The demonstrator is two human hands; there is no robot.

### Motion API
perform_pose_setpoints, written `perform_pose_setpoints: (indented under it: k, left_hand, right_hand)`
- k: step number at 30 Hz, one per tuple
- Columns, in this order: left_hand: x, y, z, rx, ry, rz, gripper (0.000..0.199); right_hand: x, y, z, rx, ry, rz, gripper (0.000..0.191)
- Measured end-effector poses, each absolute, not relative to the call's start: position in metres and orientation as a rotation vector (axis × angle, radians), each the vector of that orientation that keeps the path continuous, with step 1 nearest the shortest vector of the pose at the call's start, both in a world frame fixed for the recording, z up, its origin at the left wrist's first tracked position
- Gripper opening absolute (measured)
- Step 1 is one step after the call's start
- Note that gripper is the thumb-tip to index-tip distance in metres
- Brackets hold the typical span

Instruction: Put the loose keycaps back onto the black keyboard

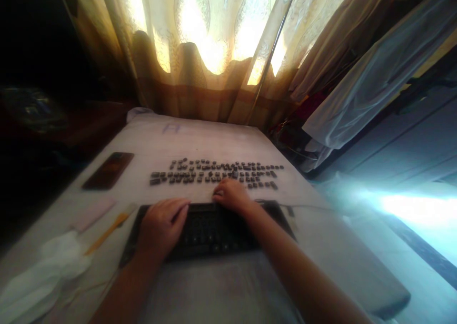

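Note:
A black keyboard lies on the cloth-covered table in front of me, its surface blurred. My left hand grips its left part, fingers over the far edge and thumb on top. Just beyond the far edge, my right hand has its fingers pinched together, with a small dark piece at the tips that looks like a keycap. Loose dark keycaps are laid out in rough rows behind the keyboard, close to my right fingers. My right forearm covers part of the keyboard's right half.
On the left lie a dark phone, a pink flat piece, a yellow-handled tool and a crumpled white cloth or bag. A thin cable runs right. Curtains hang behind the table; clothes hang at right.

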State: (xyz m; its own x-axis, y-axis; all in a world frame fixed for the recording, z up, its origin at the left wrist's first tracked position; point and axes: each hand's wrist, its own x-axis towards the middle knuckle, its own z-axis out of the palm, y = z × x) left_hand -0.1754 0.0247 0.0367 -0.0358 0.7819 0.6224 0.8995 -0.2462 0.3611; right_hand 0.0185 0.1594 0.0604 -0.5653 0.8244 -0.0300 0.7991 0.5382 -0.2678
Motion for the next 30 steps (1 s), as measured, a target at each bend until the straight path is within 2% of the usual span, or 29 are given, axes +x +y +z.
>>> perform_pose_setpoints:
  k: [6,11,19,30]
  left_hand:
    - [-0.174,0.025,0.040,-2.068,-1.854,-1.134,0.028]
    - [-0.183,0.024,0.041,-2.025,-1.902,-1.109,0.028]
    - [-0.198,0.023,0.038,-1.888,-1.997,-1.135,0.028]
    - [-0.192,0.023,0.034,-1.962,-2.023,-1.095,0.030]
  right_hand:
    - [0.014,0.163,0.059,-1.383,-2.673,0.399,0.013]
    - [0.027,0.148,0.066,-1.370,-2.558,0.439,0.021]
    - [0.082,0.092,0.051,-1.111,-2.304,0.782,0.020]
    - [0.099,0.065,0.037,-1.037,-2.355,0.773,0.019]
